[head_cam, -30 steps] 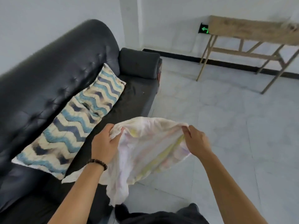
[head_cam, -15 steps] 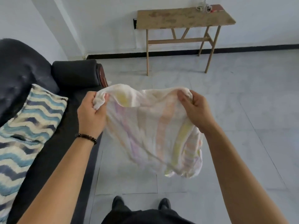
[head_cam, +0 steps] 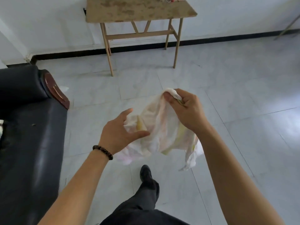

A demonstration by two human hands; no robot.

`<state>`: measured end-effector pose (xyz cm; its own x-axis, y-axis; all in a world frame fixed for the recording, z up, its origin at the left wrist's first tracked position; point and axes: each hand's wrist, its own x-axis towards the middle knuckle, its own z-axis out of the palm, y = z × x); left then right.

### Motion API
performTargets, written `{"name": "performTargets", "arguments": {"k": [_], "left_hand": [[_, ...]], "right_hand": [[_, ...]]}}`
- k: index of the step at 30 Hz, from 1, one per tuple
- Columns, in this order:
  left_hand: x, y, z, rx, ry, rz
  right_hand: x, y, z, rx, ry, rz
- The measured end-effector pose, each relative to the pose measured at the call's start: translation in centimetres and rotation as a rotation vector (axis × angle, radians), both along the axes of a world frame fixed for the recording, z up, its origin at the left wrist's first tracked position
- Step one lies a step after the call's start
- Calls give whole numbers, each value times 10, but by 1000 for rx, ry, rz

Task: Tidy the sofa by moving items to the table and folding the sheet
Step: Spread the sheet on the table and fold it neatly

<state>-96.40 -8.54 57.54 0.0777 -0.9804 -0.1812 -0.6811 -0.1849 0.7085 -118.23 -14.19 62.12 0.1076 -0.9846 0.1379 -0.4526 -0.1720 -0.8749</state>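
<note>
sheet (head_cam: pixel 162 129) top pinched in right hand (head_cam: pixel 188 111) fingers (head_cam: pixel 168 96), rest below them; left hand (head_cam: pixel 119 133) fingers released, spread against sheet

The sheet (head_cam: pixel 162 127), a thin pale cloth with faint pink and yellow stripes, is hanging bunched and crumpled in mid-air. The right hand (head_cam: pixel 186 111) is pinching its top edge, and the rest is drooping in loose folds, with one corner trailing lowest on the right. The left hand (head_cam: pixel 120 132) is spreading open at its left side, thumb lying across the cloth. The black leather sofa (head_cam: pixel 29 143) is sitting to the left, and the worn wooden table (head_cam: pixel 139 8) is standing well beyond the sheet.
</note>
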Motion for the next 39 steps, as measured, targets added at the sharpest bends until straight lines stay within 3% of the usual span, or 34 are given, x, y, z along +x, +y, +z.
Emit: {"name": "performTargets", "arguments": {"k": [4,10,14,17,20,23,26,28,36,39], "left_hand": [[-44,-96,-5,80,-28,-164],[-44,-252,31,-466,281,230],[-27,-362,83,-802,208,239],[-34,-440,99,-907,265,306],[-30,-517,113,-978,371,430],[-10,-588,131,-1022,384,522],[27,-644,144,-1012,293,610],[59,-675,146,-968,237,656],[206,-799,105,-765,118,810],[267,-859,82,-736,11,792]], "right_hand": [[8,-80,24,1,-7,90],[-27,-189,56,-29,-76,24],[-55,-269,28,133,184,16],[-61,-349,-14,222,392,59],[-58,-437,-59,322,457,124],[-44,-529,-81,428,364,159],[-25,-620,-74,587,-6,143],[-8,-679,-57,590,-122,141],[99,-896,7,332,12,159],[126,-983,34,50,309,35]]}}
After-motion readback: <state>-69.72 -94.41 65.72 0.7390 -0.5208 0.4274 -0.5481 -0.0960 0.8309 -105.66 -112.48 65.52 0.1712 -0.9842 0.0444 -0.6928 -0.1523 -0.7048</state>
